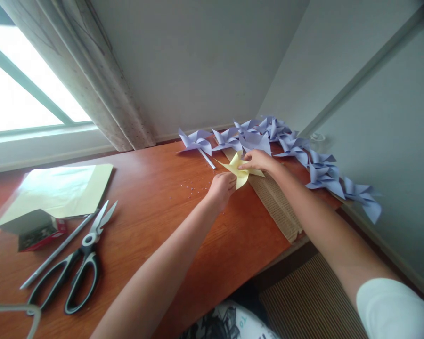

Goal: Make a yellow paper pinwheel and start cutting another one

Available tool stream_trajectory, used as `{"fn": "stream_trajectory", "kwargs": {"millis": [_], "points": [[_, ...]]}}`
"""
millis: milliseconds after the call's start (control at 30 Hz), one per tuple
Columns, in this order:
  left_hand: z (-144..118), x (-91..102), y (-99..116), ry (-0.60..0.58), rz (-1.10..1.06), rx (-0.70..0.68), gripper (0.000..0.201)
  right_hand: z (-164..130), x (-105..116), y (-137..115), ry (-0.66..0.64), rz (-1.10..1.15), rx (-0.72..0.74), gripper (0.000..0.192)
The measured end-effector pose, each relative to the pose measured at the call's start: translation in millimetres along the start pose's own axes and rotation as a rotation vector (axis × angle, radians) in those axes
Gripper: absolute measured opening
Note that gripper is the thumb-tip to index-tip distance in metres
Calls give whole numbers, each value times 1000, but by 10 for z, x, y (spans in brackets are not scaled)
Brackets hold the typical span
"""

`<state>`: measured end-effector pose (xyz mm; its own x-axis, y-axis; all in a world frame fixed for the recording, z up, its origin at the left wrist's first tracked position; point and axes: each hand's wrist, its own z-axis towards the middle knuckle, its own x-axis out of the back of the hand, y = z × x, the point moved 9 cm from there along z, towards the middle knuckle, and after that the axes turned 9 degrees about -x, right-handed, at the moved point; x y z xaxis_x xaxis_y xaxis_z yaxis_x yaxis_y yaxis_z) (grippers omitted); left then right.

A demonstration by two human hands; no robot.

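Observation:
A pale yellow paper pinwheel (237, 170) lies on the wooden table (155, 207) near its far right part. My left hand (222, 187) grips the pinwheel's near edge. My right hand (257, 160) presses fingers on its centre from the far side. Several light purple paper pinwheels (254, 137) are spread along the wall behind and to the right of my hands. A white stick (207, 158) lies just left of the yellow pinwheel.
Black-handled scissors (78, 263) and a grey rod (58, 250) lie at the near left. A sheet of pale yellow paper (58, 190) and a small box (35, 230) sit beyond them. Tiny beads (191, 186) are scattered mid-table. A tan corrugated strip (279, 207) runs under my right forearm.

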<state>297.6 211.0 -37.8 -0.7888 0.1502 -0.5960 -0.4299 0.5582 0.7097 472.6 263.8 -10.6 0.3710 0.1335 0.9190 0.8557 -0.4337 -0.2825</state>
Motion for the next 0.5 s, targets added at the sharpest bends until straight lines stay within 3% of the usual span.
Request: {"fn": "stream_trajectory", "kwargs": {"millis": [133,300,500], "points": [[-73,101,38,-19,14,0,1,4,71,43,21,-16,-26,32],[-191,303,106,-25,38,-7,13,-33,132,65,66,-34,-25,33],[-379,475,226,-26,63,-23,11,-146,243,52,149,-31,-16,31]]}}
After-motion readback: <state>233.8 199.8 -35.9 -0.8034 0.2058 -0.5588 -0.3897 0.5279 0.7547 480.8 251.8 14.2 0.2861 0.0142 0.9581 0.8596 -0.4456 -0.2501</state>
